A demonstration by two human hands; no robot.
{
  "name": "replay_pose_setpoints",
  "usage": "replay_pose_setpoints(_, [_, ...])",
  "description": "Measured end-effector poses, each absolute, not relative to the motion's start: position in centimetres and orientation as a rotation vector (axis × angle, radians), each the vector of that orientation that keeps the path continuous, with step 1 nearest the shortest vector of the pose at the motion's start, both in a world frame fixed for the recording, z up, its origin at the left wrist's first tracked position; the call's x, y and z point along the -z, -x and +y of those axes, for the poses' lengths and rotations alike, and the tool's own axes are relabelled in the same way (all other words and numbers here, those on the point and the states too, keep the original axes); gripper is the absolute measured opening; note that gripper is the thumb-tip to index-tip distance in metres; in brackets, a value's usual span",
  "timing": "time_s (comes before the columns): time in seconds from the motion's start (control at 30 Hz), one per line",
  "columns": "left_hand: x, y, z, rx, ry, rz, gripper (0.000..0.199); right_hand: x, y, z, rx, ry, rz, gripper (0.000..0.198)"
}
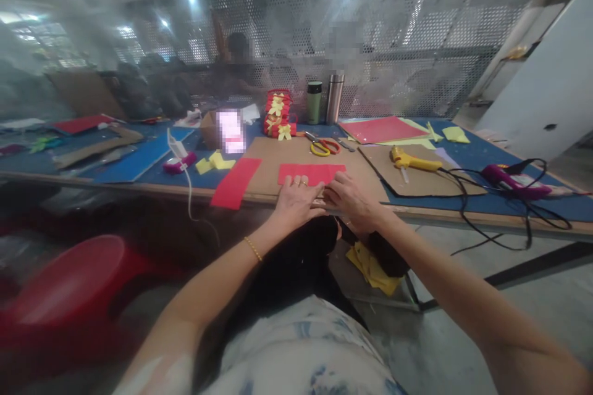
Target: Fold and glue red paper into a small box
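A strip of red paper [312,173] lies on a brown cardboard sheet [266,151] at the table's near edge. My left hand [298,202] rests on the strip's near left part, fingers bent over it and thumb pointing right. Close beside it, my right hand [348,199] is closed at the near right part of the same strip, fingers curled. The paper's near edge is hidden under both hands. Left of them, a second red paper strip [237,182] overhangs the table edge. Scissors [324,147] with red and yellow handles lie beyond the strip.
A red lantern-like paper craft [278,114] with yellow bows stands behind, near a green cup [314,102] and a steel flask [334,99]. To the right lie a yellow glue gun [414,160] and black cables [467,188]. A lit phone [230,129] stands left; a red stool [74,284] is below.
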State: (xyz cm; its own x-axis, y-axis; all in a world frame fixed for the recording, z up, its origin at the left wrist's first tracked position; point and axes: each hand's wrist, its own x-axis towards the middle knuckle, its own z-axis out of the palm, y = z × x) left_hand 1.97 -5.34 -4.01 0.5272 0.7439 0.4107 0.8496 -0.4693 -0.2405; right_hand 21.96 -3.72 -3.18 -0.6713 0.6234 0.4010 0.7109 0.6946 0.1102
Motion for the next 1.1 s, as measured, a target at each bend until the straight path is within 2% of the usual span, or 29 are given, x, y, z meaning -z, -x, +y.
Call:
replay_pose_setpoints(0.27, [4.4,-0.2,-6.1,0.399,2.262,-1.405,0.071,3.3,-22.9,-3.7,0.299,1.086,-2.627,0.023])
replay_pose_setpoints(0.4, [4.8,1.4,-6.4,0.43,2.17,-1.513,0.076,4.2,-22.5,-2.6,0.255,1.184,-2.548,0.035])
replay_pose_setpoints(0.63, [5.4,2.1,-7.0,0.434,2.147,-1.51,0.081,4.1,-24.7,-2.1,0.146,1.147,-2.479,0.037])
replay_pose_setpoints(0.87, [4.3,2.4,-6.3,0.365,2.199,-1.561,0.084,2.1,-25.8,-1.8,0.137,1.179,-2.6,0.033])
replay_pose_setpoints(1.0, [3.2,1.8,-6.1,0.327,2.182,-1.653,0.08,1.4,-24.3,-2.2,0.258,1.28,-2.708,0.025])
replay_pose_setpoints(1.1, [2.4,-0.3,-6.1,0.411,2.219,-1.536,0.074,1.2,-23.5,-2.8,0.368,1.352,-2.745,0.021])
